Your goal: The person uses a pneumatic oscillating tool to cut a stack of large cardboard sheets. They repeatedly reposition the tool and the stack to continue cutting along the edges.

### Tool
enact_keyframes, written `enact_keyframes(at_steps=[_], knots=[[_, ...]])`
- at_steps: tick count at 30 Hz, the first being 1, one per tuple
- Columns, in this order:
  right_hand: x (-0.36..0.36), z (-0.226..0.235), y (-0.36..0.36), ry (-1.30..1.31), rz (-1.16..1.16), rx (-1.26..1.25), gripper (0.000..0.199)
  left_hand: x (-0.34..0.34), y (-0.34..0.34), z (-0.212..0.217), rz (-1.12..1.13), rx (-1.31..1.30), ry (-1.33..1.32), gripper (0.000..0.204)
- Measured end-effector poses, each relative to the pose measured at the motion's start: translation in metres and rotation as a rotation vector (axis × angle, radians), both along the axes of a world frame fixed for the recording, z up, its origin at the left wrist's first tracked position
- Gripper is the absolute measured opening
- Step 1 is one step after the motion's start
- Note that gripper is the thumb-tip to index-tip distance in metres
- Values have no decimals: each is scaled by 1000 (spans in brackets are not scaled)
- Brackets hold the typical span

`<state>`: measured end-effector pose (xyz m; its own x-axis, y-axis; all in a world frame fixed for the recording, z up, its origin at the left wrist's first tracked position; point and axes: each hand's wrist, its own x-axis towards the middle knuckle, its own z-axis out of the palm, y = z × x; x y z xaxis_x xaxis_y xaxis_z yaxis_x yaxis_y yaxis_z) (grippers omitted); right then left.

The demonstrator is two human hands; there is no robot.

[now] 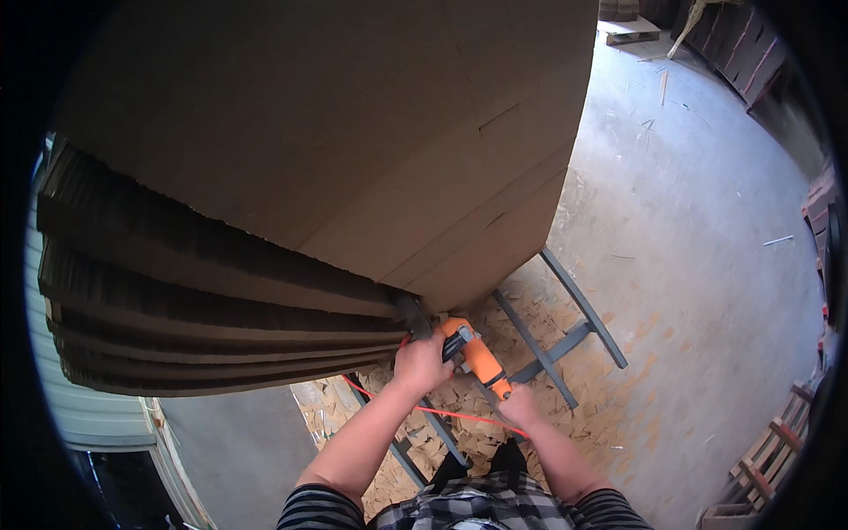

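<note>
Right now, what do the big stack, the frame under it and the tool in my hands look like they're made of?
The stack looks like corrugated cardboard: matte brown faces, ribbed layered edges. The frame under it seems painted metal: thin straight grey bars, though the look leaves that open. The tool, gripped by the left hand and right hand, looks like moulded orange plastic with dark parts, slightly glossy. Pale scraps below resemble cardboard offcuts.

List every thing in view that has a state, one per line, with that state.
Left hand: closed on the front of the orange power saw.
Right hand: closed on the saw's rear handle.
Orange power saw: held in both hands, nose against the cardboard stack's corner.
Cardboard stack: raised on a grey metal frame.
Red cord: trailing beneath the hands.
Cardboard offcuts: scattered on the floor.
</note>
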<state>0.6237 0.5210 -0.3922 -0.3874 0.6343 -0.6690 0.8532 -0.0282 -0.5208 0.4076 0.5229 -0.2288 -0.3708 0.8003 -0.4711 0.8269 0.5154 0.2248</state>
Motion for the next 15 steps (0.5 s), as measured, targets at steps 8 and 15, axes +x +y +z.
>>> enact_keyframes(at_steps=[8,15], knots=[[-10,-25,13,-55,-8,-102,27,-9,-2,-49,5,-52,-6,35],[-14,-48,16,-81,-21,-91,29,-15,-3,-84,22,-108,-41,40]])
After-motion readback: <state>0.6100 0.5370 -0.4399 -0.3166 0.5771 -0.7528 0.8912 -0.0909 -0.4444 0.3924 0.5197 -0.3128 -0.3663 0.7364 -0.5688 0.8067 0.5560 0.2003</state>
